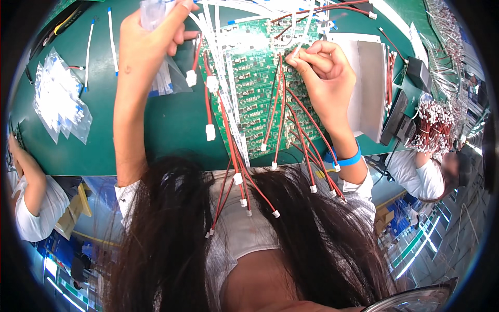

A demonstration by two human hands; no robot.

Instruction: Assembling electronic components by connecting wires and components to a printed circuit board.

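Observation:
A green circuit board panel (257,122) lies on the green table, with rows of small parts on it. Red-and-black wire leads with white connectors (209,132) are attached to it and hang over the table's near edge. White flat ribbon cables (227,99) run along the panel's left part and across its far end. My left hand (156,39), left of the panel, is closed around a clear plastic bag (169,75) of ribbon cables with blue ends. Over the panel's upper right, my right hand (327,67) pinches the end of a white ribbon cable (298,50).
Another clear bag of ribbon cables (61,101) and loose cables (113,41) lie at the left. Right of the panel stand a grey-white metal plate (369,88), black blocks (417,73) and a bundle of red leads (434,125). Other people sit at both sides.

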